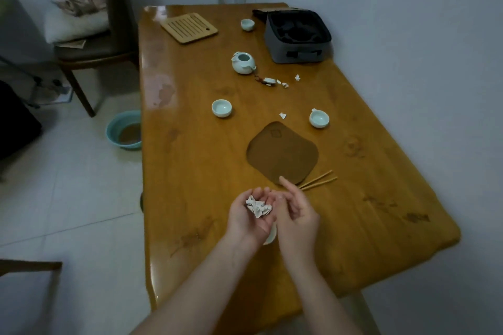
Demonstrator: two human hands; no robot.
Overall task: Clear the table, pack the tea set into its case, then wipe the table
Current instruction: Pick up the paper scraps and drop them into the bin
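Starting nearest, over the front of the table [381,226]: cradles a wad of paper scraps [258,208] in the left hand [246,221], palm up, fingers curved loosely round it; holds the right hand [298,215] just beside, index finger out straight, the others relaxed, nothing in it; catches a pale rim under both hands, possibly a cup, too hidden to call; reads as litter-gathering under way, not finished. Moving out: brown mat [283,153] flat on the wood, thin wooden sticks [318,177] poking out at its near-right edge; neither put away. Further on: one loose scrap [283,115] lying between the left cup [221,108] and the right cup [319,118], both upright, well apart, both unpacked. Then the teapot [243,62], open-topped, its lid [269,81] lying just beside on a cord, a few more torn bits [284,85] scattered right of the lid; all to be picked up. At the far end: another cup [247,24], a slatted bamboo tray [188,27] far left, and the grey case [275,43] far right, lid thrown back, moulded slots apparently bare; looks like nothing packed yet. No wiping cloth in either hand; wiping not begun; early going, most of the job left.
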